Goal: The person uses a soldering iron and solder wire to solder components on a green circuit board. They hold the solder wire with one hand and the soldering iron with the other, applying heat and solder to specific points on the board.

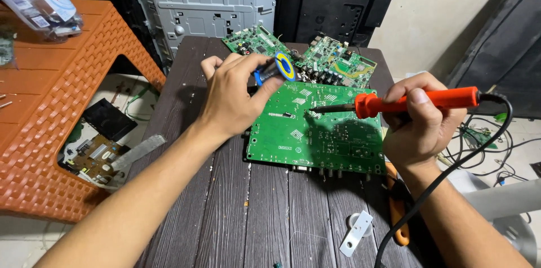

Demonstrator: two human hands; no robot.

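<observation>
Head view, ordered near to far. Near the table's front edge, a small white bracket is seen lying flat; an orange-handled tool lies at the right edge, partly hidden by the right forearm. At the table's centre a green board is laid flat, solder side up. The right hand is closed around an orange soldering iron, held almost level, with its tip brought to the board's upper middle; whether the tip touches cannot be told. The iron's black cord is trailed off the right edge. The left hand is closed on a blue-and-yellow spool, held above the board's far left corner. The step in hand is judged to be soldering of a joint. The next move would call for solder to be fed from the spool to the tip, with the iron kept steady. Two more boards are leaned at the far edge.
</observation>
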